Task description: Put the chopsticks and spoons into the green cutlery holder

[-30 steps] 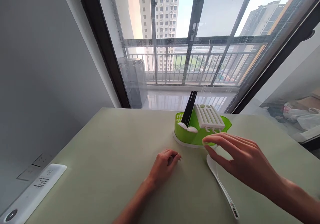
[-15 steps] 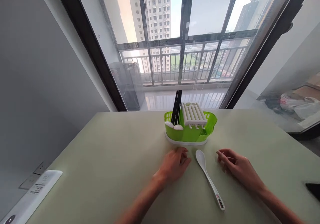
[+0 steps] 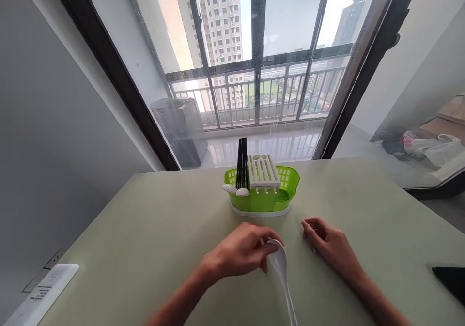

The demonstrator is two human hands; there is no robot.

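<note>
My left hand [image 3: 249,251] is closed, its thumb and fingers pinching the bowl end of a white spoon [image 3: 280,264]. The spoon's handle runs down toward me and leaves the bottom of the view. My right hand [image 3: 325,241] lies on the table to the right of the spoon, fingers curled in and thumb against the fingertips, with nothing visible in them. Behind both hands stands a green utensil holder [image 3: 259,204] on a white base. Black chopsticks [image 3: 241,163] stick up from its left part, and two white spoon heads [image 3: 242,192] hang over its front edge.
A white slotted rack [image 3: 264,171] with small hooks sits on the holder's middle. On the pale green table [image 3: 174,219], a white flat device [image 3: 51,289] lies at the left and a dark object [image 3: 450,278] at the right edge. Windows rise behind the table.
My left hand has taken hold of the spoon's bowl, and the spoon now sits lower in view. My right hand keeps its curled pose. The whole view has shifted slightly.
</note>
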